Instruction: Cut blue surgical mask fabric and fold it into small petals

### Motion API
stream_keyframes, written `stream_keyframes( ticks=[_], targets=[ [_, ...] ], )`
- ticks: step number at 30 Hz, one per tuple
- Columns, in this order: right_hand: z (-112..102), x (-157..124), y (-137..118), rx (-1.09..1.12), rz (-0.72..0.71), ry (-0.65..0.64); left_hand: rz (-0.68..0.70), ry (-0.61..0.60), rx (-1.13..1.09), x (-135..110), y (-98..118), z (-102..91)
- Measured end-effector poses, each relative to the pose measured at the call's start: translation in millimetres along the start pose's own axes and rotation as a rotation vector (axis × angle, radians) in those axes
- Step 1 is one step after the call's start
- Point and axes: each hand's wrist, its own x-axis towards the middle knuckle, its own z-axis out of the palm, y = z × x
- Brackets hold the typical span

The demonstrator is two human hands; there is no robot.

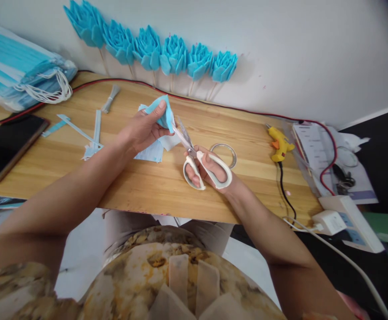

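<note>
My left hand (147,126) pinches a folded piece of blue face mask fabric (162,111) above the table. In my right hand (210,166) is a pair of scissors (217,173) with white handles, my fingers through the loops. The blades are apart and their tips reach the fabric's right edge. Beneath my left hand lie pale blue cut pieces (152,152) on the wood. A roll of tape (232,153), seen as a thin ring, lies just behind my right hand.
Several blue fabric flowers (147,48) on sticks lean against the wall. A pack of face masks (20,62) and a phone (9,146) lie at left, near cut strips (80,130). A yellow glue gun (280,144), papers (314,146) and a power strip (357,222) are at right.
</note>
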Motion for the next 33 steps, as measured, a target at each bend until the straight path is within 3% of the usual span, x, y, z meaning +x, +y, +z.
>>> stream_keyframes(
  ticks=[25,33],
  targets=[
    [-2,0,1,-0.011,0.006,0.016,0.047,0.054,-0.008,6,-5,-8.4],
    [-1,2,1,-0.006,-0.004,0.021,0.045,0.052,0.020,3,-6,-0.6]
  ],
)
